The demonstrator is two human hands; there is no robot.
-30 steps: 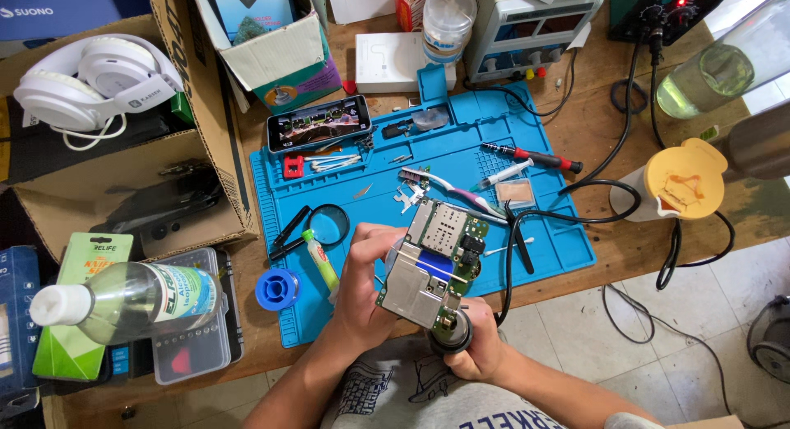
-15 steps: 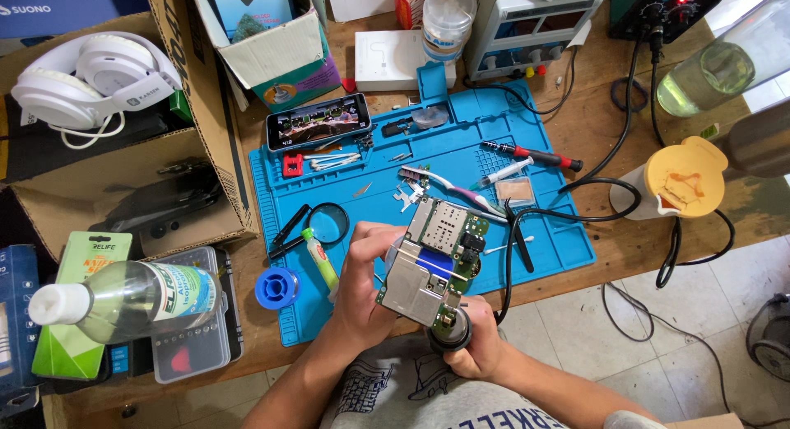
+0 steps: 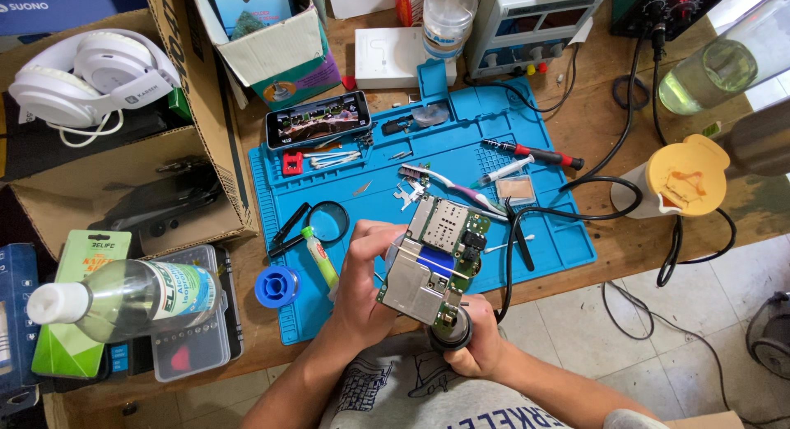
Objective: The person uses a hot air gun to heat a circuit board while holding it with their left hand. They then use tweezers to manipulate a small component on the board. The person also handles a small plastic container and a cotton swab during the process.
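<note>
Both hands [image 3: 370, 289] hold a circuit board [image 3: 432, 260] over a blue mat [image 3: 461, 161]; wooden bench.

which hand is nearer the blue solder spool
Left. The left hand holds the circuit board just right of the blue solder spool; the right hand sits farther right, beyond the board.
</note>
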